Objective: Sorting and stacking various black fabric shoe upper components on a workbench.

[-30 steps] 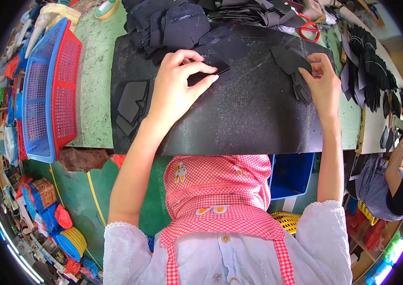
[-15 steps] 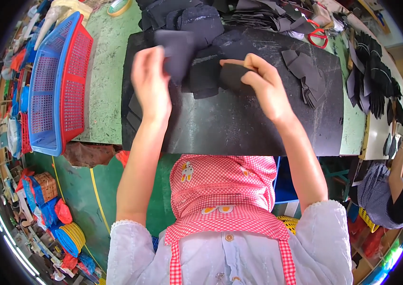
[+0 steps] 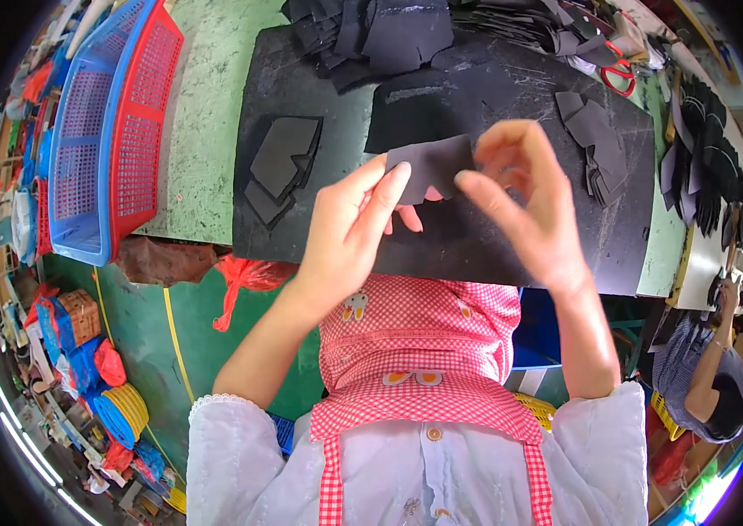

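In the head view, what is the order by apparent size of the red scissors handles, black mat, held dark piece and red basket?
Largest to smallest, as they look:
1. Black mat
2. Red basket
3. Held dark piece
4. Red scissors handles
This ranks appearance only, not real size.

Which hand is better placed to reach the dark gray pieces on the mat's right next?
Probably the right hand: it is nearer those dark gray pieces, while the left hand is farther away, holding the black piece.
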Motion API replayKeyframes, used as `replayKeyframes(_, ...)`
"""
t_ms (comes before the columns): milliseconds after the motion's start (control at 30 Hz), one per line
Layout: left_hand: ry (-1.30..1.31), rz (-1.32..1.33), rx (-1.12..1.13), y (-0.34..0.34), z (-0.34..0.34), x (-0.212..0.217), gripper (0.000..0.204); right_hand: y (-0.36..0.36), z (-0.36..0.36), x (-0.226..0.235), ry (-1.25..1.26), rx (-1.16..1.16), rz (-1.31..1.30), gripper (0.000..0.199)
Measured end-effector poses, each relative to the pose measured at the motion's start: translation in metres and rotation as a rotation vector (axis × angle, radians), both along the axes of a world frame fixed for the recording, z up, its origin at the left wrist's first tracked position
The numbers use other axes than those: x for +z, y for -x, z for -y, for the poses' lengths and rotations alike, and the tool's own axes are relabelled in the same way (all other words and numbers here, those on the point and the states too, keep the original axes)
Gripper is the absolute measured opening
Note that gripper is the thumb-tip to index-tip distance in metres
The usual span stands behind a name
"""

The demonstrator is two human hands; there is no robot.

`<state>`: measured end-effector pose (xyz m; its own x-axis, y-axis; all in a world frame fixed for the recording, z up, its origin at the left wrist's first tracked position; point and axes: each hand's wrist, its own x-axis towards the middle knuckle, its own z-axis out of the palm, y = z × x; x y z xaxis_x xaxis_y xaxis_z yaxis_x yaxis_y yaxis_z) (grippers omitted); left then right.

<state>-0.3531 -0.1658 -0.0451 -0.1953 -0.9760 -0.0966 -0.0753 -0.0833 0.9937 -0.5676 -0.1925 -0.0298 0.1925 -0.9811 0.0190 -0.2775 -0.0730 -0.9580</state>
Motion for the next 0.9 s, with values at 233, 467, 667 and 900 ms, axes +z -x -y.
replayKeyframes(233, -0.323, 0.113, -0.119, -0.022, 0.003, 0.006, 0.021, 0.012, -0.004, -0.008, -0.526, 0.153, -0.008, 0.021)
replayKeyframes(467, -0.456, 0.236, -0.1, -0.029, 0.001, -0.003, 0.022, 0.004, -0.002, -0.007, -0.567, 0.158, -0.2, 0.024)
replayKeyframes(667, -0.463, 0.308, -0.1, -0.026, 0.005, -0.005, 0.02, 0.002, 0.0, -0.015, -0.526, 0.156, -0.233, 0.027)
replayKeyframes(900, 0.367, 0.922, -0.093, -0.011, 0.001, 0.0, 0.033, -0.003, -0.005, -0.016, 0.315, 0.076, -0.684, 0.029)
